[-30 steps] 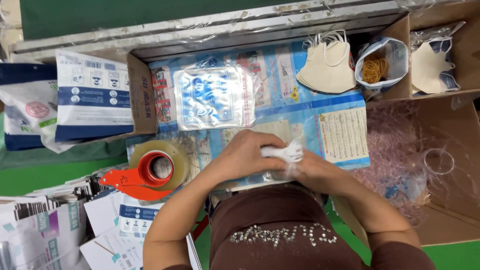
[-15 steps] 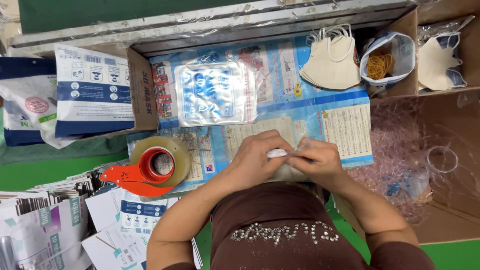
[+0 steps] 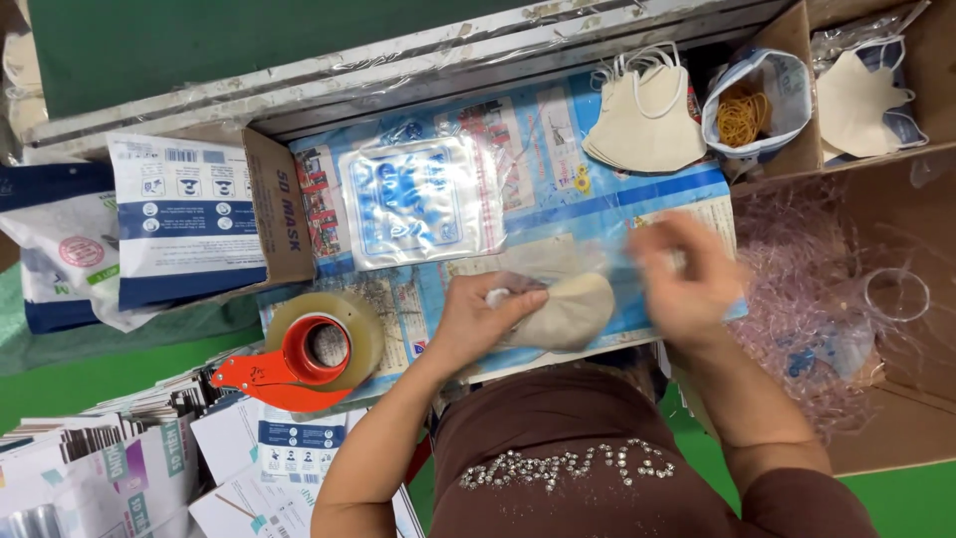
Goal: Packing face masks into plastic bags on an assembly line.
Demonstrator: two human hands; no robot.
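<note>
Beige mask (image 3: 573,311) in clear bag | left hand (image 3: 485,317) fingers pinch it | right hand (image 3: 687,279) blurred, grip unclear

tape dispenser (image 3: 304,354) left of folded mask (image 3: 568,311); mask stack (image 3: 645,120) behind it, bag of rubber bands (image 3: 752,105) right of stack.

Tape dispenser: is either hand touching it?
No. The tape dispenser lies apart; the left hand presses a folded mask, the right hand is beside it.

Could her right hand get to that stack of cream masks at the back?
Probably yes: the right hand is blurred but appears empty, and only bare blue table sheet lies between it and the mask stack.
</note>
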